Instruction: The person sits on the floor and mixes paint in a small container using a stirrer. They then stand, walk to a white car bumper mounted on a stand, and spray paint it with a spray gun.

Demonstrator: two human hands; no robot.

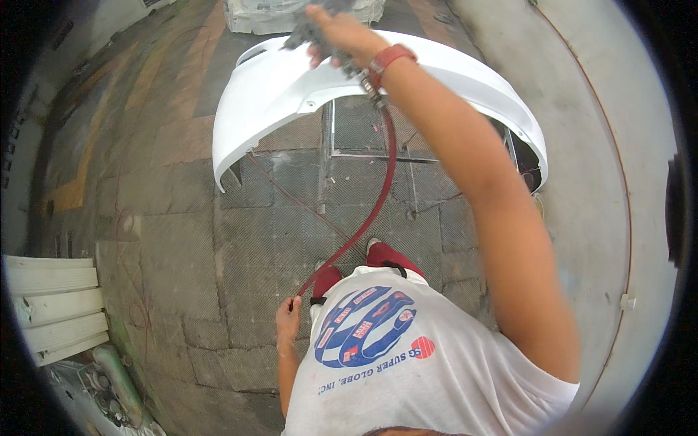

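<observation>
My right hand [347, 35] is stretched far forward, its fingers wrapped around a spray gun [309, 34] that is partly smeared by motion. The gun is over the far left part of a white car bumper [254, 94]; whether it touches cannot be made out. From the gun's grip a dark red air hose [387, 174] curves down toward me. Low by my left side, my left hand [288, 316] is closed on that hose near my leg.
Under the bumper stands a thin metal frame [327, 160]. A pale wall [589, 182] runs along the right. White slatted panels [58, 291] and a green cylinder [116, 374] are at the lower left. A wrapped object [251, 18] sits beyond the bumper. Thin hoses lie across the matted floor [182, 261].
</observation>
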